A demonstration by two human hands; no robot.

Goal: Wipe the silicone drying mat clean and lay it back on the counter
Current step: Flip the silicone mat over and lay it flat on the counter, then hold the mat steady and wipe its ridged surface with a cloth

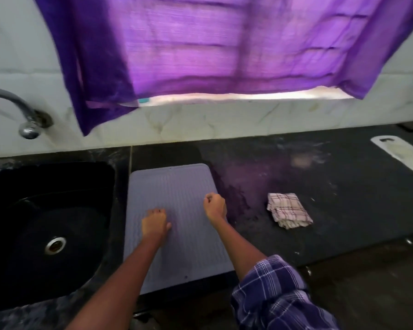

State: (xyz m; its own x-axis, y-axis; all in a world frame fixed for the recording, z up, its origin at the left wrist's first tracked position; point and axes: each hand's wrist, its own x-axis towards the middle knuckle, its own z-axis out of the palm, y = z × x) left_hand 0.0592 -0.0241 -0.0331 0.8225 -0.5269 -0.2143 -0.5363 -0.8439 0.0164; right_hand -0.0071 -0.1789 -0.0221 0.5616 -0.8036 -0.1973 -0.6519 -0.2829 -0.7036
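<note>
Dark counter (320,210), our mat (174,186) flat beside the sink (45,210).
Our left hand (154,223) pressed it, fingers curled; our right hand (215,206) was fisted, apparently empty.

A matt, ribbed silicone mat (177,210) lies on glossy dark stone counter (320,210); folded checked cloth (287,209); shiny metal tap (22,115).

Grey mat (177,186) flat on counter (343,210) by sink (45,186), both hands on it, cloth (287,209) to its rt

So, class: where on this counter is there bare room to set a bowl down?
Bare counter lies between the cloth and the white board, and behind the cloth toward the wall. Crowded: the mat beside the sink, under both hands.
</note>
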